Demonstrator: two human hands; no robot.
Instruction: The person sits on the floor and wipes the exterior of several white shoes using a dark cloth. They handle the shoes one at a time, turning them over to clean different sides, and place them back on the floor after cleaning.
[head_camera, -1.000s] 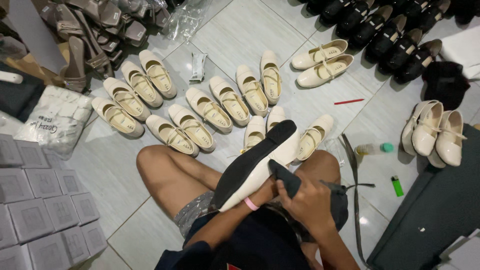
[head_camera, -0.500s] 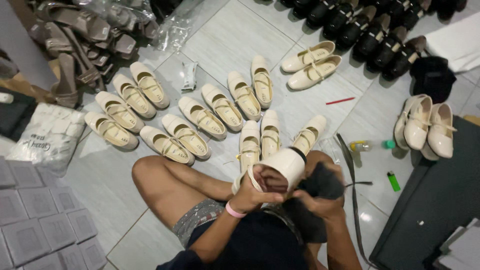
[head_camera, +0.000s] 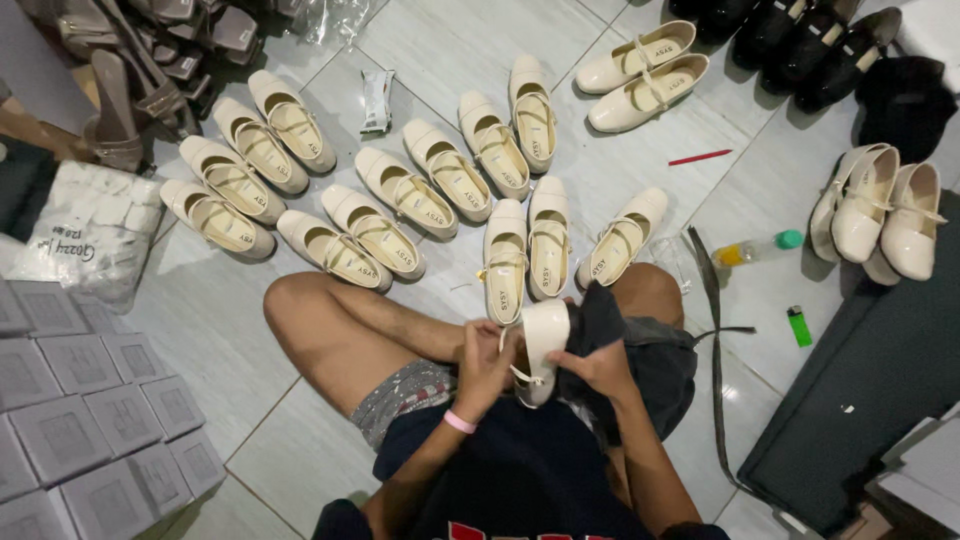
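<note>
The person sits on the tiled floor (head_camera: 470, 60) with a cream shoe (head_camera: 542, 345) raised over the lap, just below the row of cream shoes laid out on the tiles. The left hand (head_camera: 487, 362) has its grip closed on the shoe's left side, near the thin strap, fingers curled around the edge. The right hand (head_camera: 598, 368) has its grip closed on a dark cloth (head_camera: 610, 320) and presses it against the shoe's right side.

To do this wiping well, I judge the left hand should hold the shoe firmly by the body, not by the strap, so it does not twist. The cloth should move in short strokes along the smooth upper, and the shoe should be turned a little at a time so no side is missed. Light pressure seems enough on a pale, glossy surface.

At the left edge of the floor, a clear plastic bag (head_camera: 85, 235) of small white items lies with dark lettering on it. Below it, in the bottom-left corner, grey square boxes (head_camera: 75, 420) stand stacked in rows. Near the top, between the shoes, lies a small crumpled silver wrapper (head_camera: 377, 100). To the right lie a thin red stick (head_camera: 700, 157), a clear bottle with a green cap (head_camera: 755, 250) holding yellow liquid, and a green lighter (head_camera: 799, 326) beside a dark flat case (head_camera: 870, 390).
</note>
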